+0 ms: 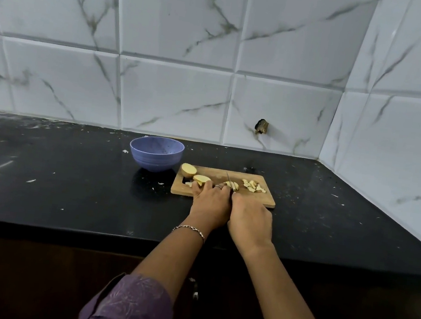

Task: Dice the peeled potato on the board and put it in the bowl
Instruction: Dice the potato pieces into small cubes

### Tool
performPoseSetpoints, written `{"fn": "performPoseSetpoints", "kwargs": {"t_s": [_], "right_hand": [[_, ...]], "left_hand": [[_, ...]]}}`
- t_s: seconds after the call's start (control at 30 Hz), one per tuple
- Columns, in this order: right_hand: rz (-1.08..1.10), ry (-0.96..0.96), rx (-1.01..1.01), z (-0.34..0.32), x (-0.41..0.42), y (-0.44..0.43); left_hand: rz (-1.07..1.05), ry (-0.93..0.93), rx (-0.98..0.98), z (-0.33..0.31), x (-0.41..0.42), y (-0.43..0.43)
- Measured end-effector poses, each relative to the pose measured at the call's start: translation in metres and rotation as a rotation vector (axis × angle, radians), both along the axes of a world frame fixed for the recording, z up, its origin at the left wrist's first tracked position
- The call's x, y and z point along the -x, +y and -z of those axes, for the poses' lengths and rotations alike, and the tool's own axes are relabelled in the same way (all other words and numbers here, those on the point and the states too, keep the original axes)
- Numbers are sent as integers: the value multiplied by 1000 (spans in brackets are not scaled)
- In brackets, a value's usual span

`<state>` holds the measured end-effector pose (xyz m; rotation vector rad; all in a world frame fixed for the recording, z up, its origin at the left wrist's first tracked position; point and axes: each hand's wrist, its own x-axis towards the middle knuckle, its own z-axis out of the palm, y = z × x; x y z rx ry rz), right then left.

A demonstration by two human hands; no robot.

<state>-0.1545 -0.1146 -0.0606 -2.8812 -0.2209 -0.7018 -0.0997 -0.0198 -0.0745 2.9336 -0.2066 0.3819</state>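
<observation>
The potato piece [235, 186] being cut lies mid-board, flat side down so it cannot roll. The left hand [210, 201] pins it with bent fingertips, tucked back from the edge, presumably to keep them clear of the blade. The knife [228, 180] stands just right of those fingers, its blade edge-down across the piece. Its handle is buried in the right hand [250, 216], which is curled round it. The two hands touch side by side.

To the right sits the diced pile [253, 185], pushed aside so the cutting spot has room. To the left, a potato half [188, 170] and a slice [201, 178] lie near the left hand's outer fingers, within easy reach for the next cuts.

All of it rests on the wooden cutting board [265, 200]. The blue bowl [156, 153] stands on the black bench [70, 182] just beside the board's left corner, close enough for a short transfer. No potato shows inside it, so I judge the dicing roughly a third done.
</observation>
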Motion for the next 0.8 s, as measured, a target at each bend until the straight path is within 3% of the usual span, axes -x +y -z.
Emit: {"fn": "performPoseSetpoints", "kwargs": {"t_s": [0.27,0.57,0.8], "right_hand": [[-4,-37,-7,3,-7,1],[57,-95,-256,11,0,-1],[9,-79,-247,14,9,-2]], "left_hand": [[10,5,-12,-1,1,0],[-13,4,-2,-2,5,-2],[-2,15,25,-4,8,-2]]}}
